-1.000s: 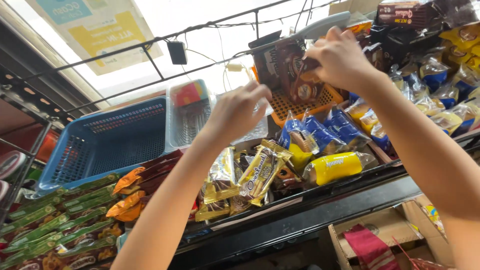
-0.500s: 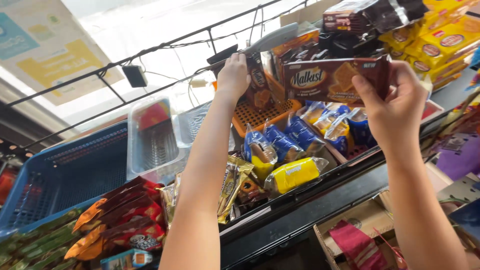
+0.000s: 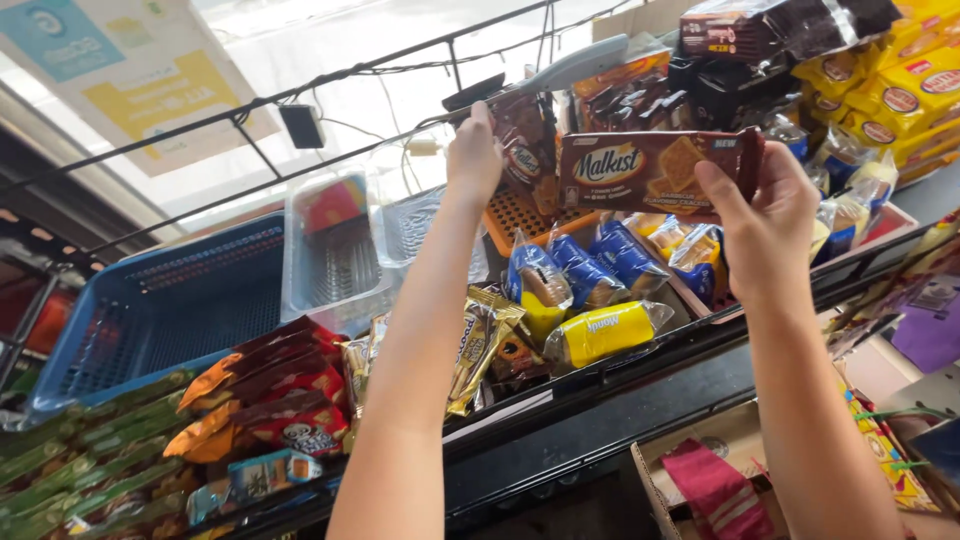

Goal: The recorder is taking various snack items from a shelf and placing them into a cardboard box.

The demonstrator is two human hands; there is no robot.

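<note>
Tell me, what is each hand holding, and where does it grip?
Right hand grips a brown cracker pack by its right end. Left hand holds a dark snack packet by its left edge.

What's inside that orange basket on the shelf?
The orange basket shows bare grid floor at its front, and the left hand holds a dark brown packet standing in it. The right hand's cracker pack covers the rest.

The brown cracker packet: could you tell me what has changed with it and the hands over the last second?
The right hand has drawn the brown cracker packet out of the orange basket and holds it flat. The left hand moved up to grip the brown packets standing there. The blue basket stayed put.
</note>
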